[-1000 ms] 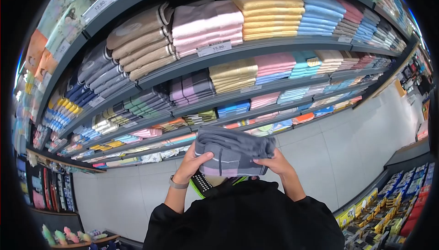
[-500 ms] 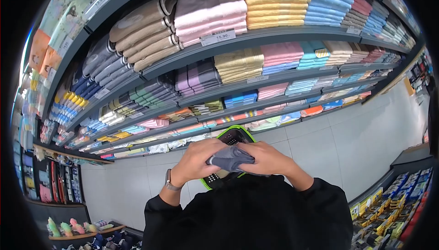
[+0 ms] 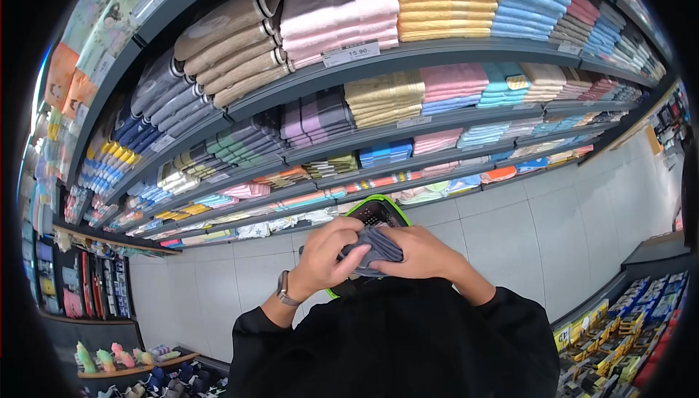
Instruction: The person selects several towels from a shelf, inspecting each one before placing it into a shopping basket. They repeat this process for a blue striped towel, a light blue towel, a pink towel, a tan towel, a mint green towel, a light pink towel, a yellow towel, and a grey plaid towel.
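Both hands meet close in front of the person's chest, over a folded grey towel (image 3: 370, 247). The left hand (image 3: 328, 259) curls around its left end, fingers wrapped over the top and thumb underneath, with a watch (image 3: 285, 292) on the wrist. The right hand (image 3: 421, 254) closes over the right end, its fingers pressing down on the cloth. So each hand is gripped on the towel, and only a small bunched patch of it shows between them.

The towel is dark slate grey, soft and thick, gathered into ridged folds that run across from one hand to the other. It looks compressed into a tight bundle; whether it carries any stripe or pattern is hard to say, since the hands cover most of it.

Just behind the towel, and partly hidden by it, sits a black basket (image 3: 375, 210) with a bright green rim, its mesh wall visible above the fingers. The towel seems to be right at the basket's mouth, though the view does not show if it rests inside.

Ahead stand long grey shelves (image 3: 451, 52) filled with stacked folded towels: pink (image 3: 338, 16), yellow (image 3: 444, 1), blue (image 3: 535, 5), tan rolls (image 3: 229, 45). A price tag (image 3: 352, 53) hangs on one shelf edge. Pale tiled floor (image 3: 553, 230) lies below.
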Available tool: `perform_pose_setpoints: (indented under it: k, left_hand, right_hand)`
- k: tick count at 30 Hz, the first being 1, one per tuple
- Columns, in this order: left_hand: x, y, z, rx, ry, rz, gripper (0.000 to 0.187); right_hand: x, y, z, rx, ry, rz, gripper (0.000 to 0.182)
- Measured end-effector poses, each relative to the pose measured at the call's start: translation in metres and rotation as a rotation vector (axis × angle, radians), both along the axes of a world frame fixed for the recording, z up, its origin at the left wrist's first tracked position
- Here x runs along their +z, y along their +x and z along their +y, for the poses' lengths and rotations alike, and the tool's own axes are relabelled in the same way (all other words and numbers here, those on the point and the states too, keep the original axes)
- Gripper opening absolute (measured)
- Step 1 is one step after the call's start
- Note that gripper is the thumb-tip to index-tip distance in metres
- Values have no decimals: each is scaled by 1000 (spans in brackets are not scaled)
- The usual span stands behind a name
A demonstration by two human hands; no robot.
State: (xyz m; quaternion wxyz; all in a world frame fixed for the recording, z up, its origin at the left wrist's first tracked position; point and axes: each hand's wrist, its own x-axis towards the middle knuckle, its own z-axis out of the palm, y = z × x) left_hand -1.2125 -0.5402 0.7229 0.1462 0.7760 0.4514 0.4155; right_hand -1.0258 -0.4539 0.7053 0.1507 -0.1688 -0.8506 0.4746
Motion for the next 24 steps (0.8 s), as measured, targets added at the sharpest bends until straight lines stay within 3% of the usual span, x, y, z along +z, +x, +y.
perform_pose_setpoints:
  k: [2,6,8,11,17,19,20,21,23,24]
  left_hand:
    - [-12,6,-3,145,0,-119,21]
    - [-9,6,3,145,-18,-220,18]
    - [14,0,7,4,-44,125,19]
    - [21,-9,12,-73,-58,306,23]
    - [0,-9,35,8,43,186,19]
    - [-1,-7,49,245,44,168,14]
    - [3,-9,54,369,303,305,19]
    - [6,-4,45,365,309,302,19]
    - [6,14,5,305,182,312,29]
    - [-1,25,-4,305,177,307,29]
  right_hand:
    - [8,-1,-5,-81,17,-4,41]
    - [1,-2,-2,-72,-51,-54,43]
    - [-7,-1,3,-4,-74,-38,43]
    - [-11,-5,9,64,-117,23,42]
    - [-19,-22,18,149,-204,-74,45]
    - [-39,-33,24,138,-605,107,43]
    - [-53,-38,28,113,-791,80,39]
    - [-53,-39,28,108,-786,81,39]
    - [-54,-37,22,-164,-1205,286,37]
    - [-54,-34,23,-213,-1271,278,36]
